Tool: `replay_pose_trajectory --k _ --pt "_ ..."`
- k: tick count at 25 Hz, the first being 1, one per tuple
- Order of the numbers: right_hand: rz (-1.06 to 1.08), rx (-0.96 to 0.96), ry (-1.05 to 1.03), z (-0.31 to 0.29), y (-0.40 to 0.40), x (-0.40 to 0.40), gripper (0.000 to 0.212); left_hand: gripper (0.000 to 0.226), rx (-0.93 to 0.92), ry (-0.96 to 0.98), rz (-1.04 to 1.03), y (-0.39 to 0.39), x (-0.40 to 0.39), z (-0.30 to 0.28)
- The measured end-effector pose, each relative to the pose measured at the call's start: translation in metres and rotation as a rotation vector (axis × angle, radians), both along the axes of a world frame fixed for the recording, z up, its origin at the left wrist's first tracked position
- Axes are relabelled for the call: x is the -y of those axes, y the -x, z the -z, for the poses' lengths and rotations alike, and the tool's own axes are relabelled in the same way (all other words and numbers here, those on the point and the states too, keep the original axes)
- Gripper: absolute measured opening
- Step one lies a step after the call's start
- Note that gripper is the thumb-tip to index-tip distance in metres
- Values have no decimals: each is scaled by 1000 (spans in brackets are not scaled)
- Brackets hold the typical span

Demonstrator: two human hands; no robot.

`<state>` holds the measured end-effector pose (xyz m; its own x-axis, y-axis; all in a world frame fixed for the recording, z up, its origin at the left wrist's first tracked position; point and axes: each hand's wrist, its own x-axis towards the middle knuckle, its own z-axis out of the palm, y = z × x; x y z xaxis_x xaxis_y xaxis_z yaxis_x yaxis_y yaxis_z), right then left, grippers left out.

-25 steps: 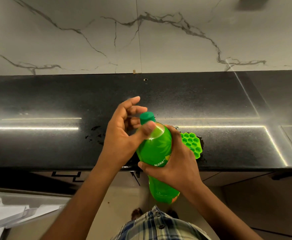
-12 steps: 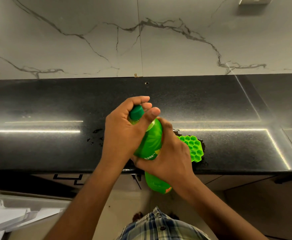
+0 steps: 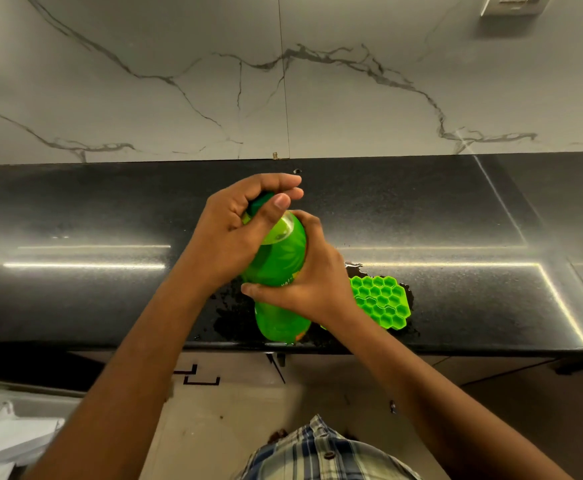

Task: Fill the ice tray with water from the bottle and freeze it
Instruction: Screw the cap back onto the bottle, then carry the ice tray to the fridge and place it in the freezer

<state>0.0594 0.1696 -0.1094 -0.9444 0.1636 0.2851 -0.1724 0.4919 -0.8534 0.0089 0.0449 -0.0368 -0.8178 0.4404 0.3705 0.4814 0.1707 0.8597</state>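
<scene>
A green plastic bottle (image 3: 279, 261) is held tilted over the front of the black counter, its dark green cap (image 3: 258, 204) pointing away from me. My left hand (image 3: 238, 230) is wrapped around the cap, thumb on top. My right hand (image 3: 312, 275) grips the bottle's body from the right. A bright green honeycomb ice tray (image 3: 383, 301) lies flat on the counter just right of my right hand, partly hidden by the wrist.
The black counter (image 3: 456, 216) has wet patches around the tray and under the bottle (image 3: 229, 317). A marble wall rises behind, with a socket (image 3: 511, 3) at top right. Cabinet fronts lie below the counter edge; white papers (image 3: 9, 441) sit at the lower left.
My left hand has closed fully over the bottle cap, which was exposed a second ago. The bottle has moved up and forward over the counter.
</scene>
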Motion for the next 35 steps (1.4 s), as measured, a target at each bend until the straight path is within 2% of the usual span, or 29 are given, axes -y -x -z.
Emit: replay_pose_trajectory --k 5,10,13,15,17,18,19,20,21,23,25,27,29,32,35 --pt "-84 118 93 32 45 17 105 23 -16 20 -205 25 8 33" --pt "-112 169 125 64 60 26 101 27 10 76 -285 37 12 63" --pt "-140 169 131 71 63 26 107 41 -46 99 -339 36 14 70" --pt "-172 214 104 75 61 21 120 48 -229 119 -504 30 14 75" --pt "-199 265 70 83 49 9 128 33 -496 71 -680 10 11 87" --pt "-180 270 59 90 39 -1 123 21 -565 42 -666 -4 7 98" --pt "-137 262 55 98 29 -13 111 12 -556 30 -597 -19 0 112" --pt "-75 254 69 107 19 -28 93 5 -460 39 -526 -33 -8 128" --pt "11 257 98 117 8 -45 73 5 -281 48 -487 -46 -19 146" --pt "225 287 166 131 -8 -77 37 17 180 85 -518 -58 -35 184" --pt "448 339 125 143 -20 -111 23 22 486 227 -571 -57 -42 219" --pt "625 413 34 152 -32 -144 22 27 585 339 -580 -49 -49 239" --pt "683 513 -16 159 -40 -168 24 33 624 377 -577 -38 -56 249" --pt "573 666 -71 168 -41 -183 31 36 692 398 -588 -18 -64 259" --pt "531 693 -50 171 -37 -185 30 40 788 285 -549 -11 -70 265"
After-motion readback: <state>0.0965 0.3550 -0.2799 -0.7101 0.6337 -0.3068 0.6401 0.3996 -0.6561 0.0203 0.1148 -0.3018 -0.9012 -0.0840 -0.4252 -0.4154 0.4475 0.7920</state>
